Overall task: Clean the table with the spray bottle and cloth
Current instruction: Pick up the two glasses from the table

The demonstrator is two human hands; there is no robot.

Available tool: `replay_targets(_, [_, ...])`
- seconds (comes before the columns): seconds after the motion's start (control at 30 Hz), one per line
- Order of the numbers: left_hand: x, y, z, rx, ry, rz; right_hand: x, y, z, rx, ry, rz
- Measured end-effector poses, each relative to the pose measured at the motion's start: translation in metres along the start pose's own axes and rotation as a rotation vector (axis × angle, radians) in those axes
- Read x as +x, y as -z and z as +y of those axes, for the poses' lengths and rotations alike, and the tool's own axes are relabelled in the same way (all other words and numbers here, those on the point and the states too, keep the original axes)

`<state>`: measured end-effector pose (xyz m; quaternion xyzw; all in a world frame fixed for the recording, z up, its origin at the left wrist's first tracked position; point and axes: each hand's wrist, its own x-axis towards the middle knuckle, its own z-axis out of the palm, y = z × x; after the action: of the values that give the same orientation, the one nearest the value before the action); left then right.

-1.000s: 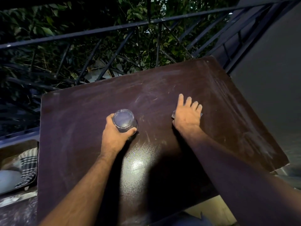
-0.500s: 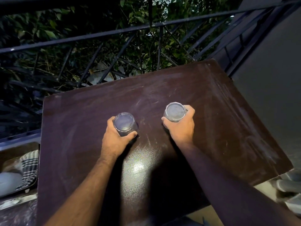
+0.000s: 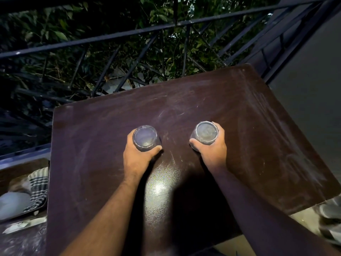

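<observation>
A dark brown table [image 3: 249, 126] with pale dusty streaks fills the middle of the view. My left hand [image 3: 137, 159] is wrapped around a clear glass [image 3: 144, 137] that stands upside down on the table. My right hand [image 3: 214, 154] grips a second clear glass [image 3: 205, 133], also bottom up, a hand's width to the right of the first. A checked cloth [image 3: 37, 189] lies on a lower surface off the table's left edge. No spray bottle is visible.
A black metal railing [image 3: 129, 34] runs behind the table with dark leaves beyond it. A grey wall [image 3: 313, 89] stands at the right. A white rounded object [image 3: 13, 204] sits beside the cloth. Pale footwear [image 3: 330, 211] shows at the lower right.
A second ago my right hand lay flat over the right glass. It has since closed around the glass and holds it. The left hand has kept its grip on the other glass.
</observation>
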<state>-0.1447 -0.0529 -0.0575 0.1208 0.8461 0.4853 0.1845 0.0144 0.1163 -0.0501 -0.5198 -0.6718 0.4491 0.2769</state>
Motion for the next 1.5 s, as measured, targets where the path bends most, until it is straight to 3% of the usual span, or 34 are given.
replay_targets(0.33, [-0.006,0.035,-0.007,-0.036,0.014,0.041,-0.022,-0.021,-0.021,0.031,0.048,-0.032])
replay_targets(1.1, [-0.020,0.338,-0.129,-0.075,-0.107,0.259,-0.234,-0.237,-0.138,0.089,0.177,-0.261])
replay_targets(1.5, [-0.054,0.445,-0.228,-0.080,0.057,0.367,-0.344,-0.328,-0.155,0.137,0.216,-0.329])
